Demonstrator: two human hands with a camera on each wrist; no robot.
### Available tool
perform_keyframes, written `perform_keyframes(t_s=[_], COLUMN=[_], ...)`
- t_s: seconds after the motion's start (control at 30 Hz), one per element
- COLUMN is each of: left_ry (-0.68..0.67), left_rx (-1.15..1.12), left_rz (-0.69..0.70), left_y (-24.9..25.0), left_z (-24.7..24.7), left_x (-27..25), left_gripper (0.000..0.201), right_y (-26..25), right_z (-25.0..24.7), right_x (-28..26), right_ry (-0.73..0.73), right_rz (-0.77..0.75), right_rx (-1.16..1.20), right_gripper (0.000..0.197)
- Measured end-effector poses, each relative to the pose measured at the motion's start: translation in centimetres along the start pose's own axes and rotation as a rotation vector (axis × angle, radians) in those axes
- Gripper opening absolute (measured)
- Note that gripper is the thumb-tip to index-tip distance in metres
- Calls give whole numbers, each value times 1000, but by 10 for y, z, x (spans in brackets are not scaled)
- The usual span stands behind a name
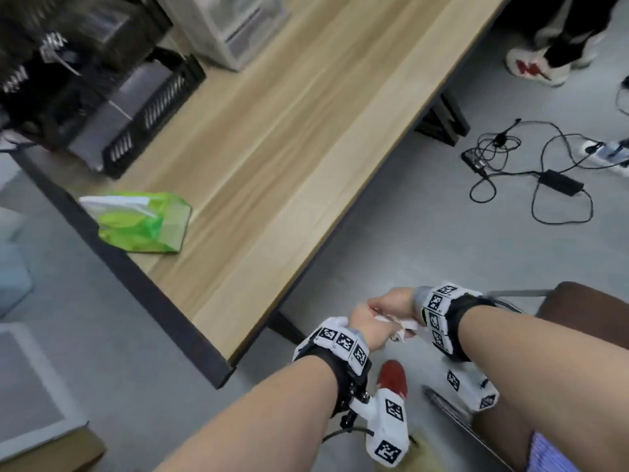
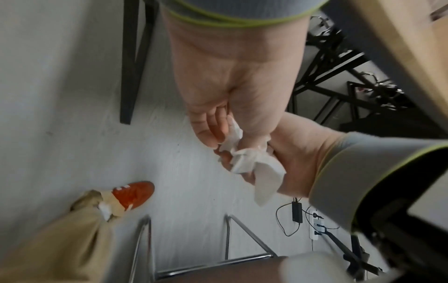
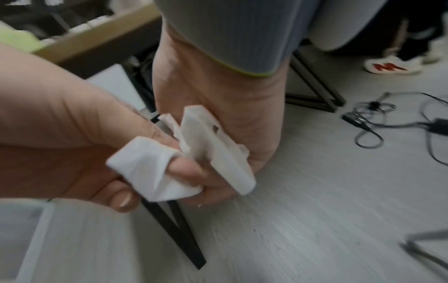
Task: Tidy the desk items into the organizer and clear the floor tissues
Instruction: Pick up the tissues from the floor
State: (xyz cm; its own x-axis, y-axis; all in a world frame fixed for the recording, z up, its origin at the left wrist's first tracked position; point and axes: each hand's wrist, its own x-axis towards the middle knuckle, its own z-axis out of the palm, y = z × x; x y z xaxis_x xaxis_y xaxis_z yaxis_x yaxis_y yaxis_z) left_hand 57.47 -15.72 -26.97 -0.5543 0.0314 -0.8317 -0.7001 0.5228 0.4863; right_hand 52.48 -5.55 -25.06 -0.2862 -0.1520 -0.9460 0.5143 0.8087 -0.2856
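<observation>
Just off the near corner of the pale wooden desk (image 1: 306, 158), the head view has both hands meeting over the grey floor: left hand (image 1: 366, 327) and right hand (image 1: 396, 306) pressed together, a crumpled white tissue (image 1: 405, 327) poking out between them. A green tissue pack (image 1: 143, 221) sits on the desk edge; the black mesh organizer (image 1: 136, 114) is further back.

Left wrist view now: the left hand (image 2: 232, 99) curls its fingers (image 2: 213, 126) onto the tissue (image 2: 252, 164), the right hand (image 2: 298, 153) clamped around the rest.

Right wrist view: the wad (image 3: 194, 153) is gripped by both the left hand (image 3: 72, 134) and right hand (image 3: 218, 107), with loose flaps trailing. Best, I'd say, to ball it tight into one fist so nothing drops.
</observation>
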Motion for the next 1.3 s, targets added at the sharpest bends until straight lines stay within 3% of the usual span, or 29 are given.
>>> perform_keyframes(t_s=[0.07,0.2,0.3,0.4,0.47,0.53,0.63,0.7,0.77,0.83,0.87,0.97,1.17,1.3], left_ry=[42,87,177,266,362,436,584,654,771,845,875,934,940,914], left_rx=[-27,-112,-204,-238,-275,-272,-372,-429,-514,-572,-583,-646,-745,-907], left_rz=[6,37,-27,-62,-73,-75,-115,-121,-138,-163,-189,-243,-437,-478], left_y=[-25,-96,-180,-250,-322,-366,-463,-495,-550,-596,-619,-674,-798,-859], left_z=[-32,-90,-135,-176,-218,-251,-302,-323,-352,-379,-391,-421,-461,-456], left_x=[-32,-96,-147,-196,-242,-272,-318,-340,-367,-380,-382,-383,-361,-341], left_gripper=[37,13,14,29,27,18,21,15,19,13,10,27,34,40], right_y=[-38,-104,-154,-196,-238,-271,-333,-357,-390,-418,-431,-463,-507,-510], right_z=[32,115,210,296,380,432,541,581,650,705,732,792,909,961], right_x=[-20,-49,-67,-84,-104,-121,-135,-133,-117,-102,-97,-76,-1,45], right_ry=[-47,-35,-77,-175,-282,-328,-360,-375,-402,-399,-392,-347,-348,-420], right_rz=[-21,-107,-100,-90,-119,-163,-228,-297,-362,-431,-456,-527,-624,-611], right_rx=[-189,-537,-471,-442,-497,-511,-703,-756,-796,-818,-841,-820,-983,-977], right_gripper=[14,27,27,25,23,22,23,21,33,47,44,21,25,9])
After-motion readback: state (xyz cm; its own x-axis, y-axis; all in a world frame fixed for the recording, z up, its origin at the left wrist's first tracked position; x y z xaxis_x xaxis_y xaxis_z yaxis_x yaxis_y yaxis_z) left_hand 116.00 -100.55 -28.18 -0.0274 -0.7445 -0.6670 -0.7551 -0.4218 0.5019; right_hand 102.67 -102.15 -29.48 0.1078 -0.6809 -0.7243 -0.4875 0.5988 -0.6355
